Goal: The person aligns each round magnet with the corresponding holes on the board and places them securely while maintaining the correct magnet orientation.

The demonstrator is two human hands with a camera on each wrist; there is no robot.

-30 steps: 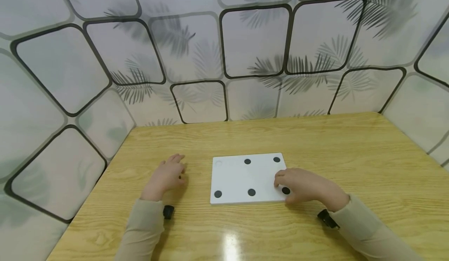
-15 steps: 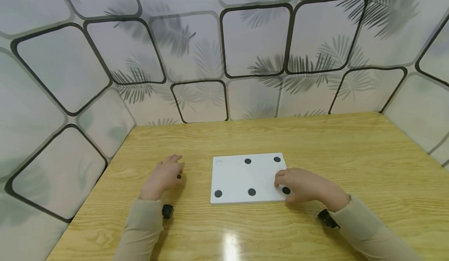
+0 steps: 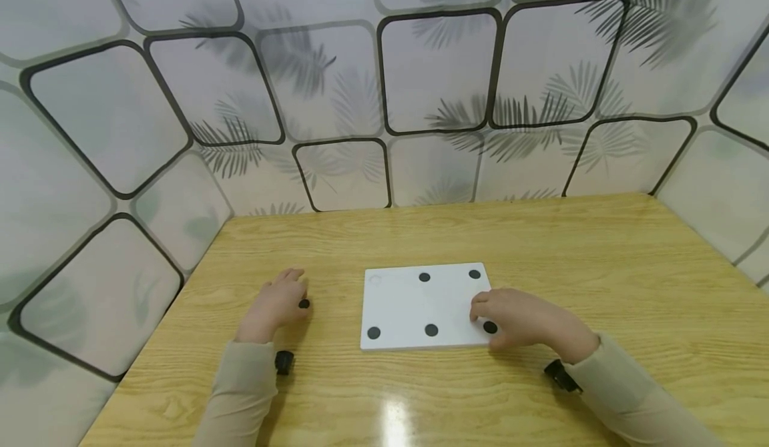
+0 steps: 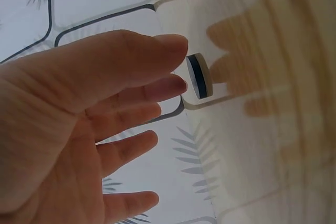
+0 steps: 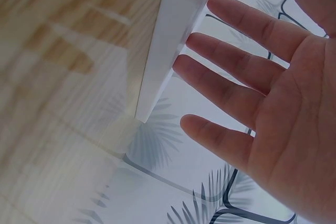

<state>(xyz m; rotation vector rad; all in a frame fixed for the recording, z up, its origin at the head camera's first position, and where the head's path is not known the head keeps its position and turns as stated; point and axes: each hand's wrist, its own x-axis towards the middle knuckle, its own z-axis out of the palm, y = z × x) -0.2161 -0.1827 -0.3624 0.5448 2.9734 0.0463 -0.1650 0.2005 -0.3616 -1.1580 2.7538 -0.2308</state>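
Observation:
On the table lies a white rectangular board [image 3: 399, 303] with several round black spots and a faint pale ring [image 3: 375, 279] at its far left corner. My right hand [image 3: 523, 313] is over the board's right end, its fingertips at the white surface. In the right wrist view the fingers [image 5: 231, 87] are spread and hold nothing. My left hand [image 3: 273, 307] hovers left of the board. Just beyond its thumb and index fingertips, a small round disc [image 4: 199, 76] with a dark middle layer between paler ones lies on the table; in the head view this disc [image 3: 304, 303] looks black.
The yellow wood-grain table [image 3: 384, 233] is glossy and reflects light near the front. Behind it and at the sides rises a pale cloth-like backdrop [image 3: 432, 73] with leaf prints and dark outlines. Each wrist wears a small black device [image 3: 284, 362].
My left hand has drifted slightly to the left, and more of the black disc shows beside its thumb. The right hand and the board stay where they were.

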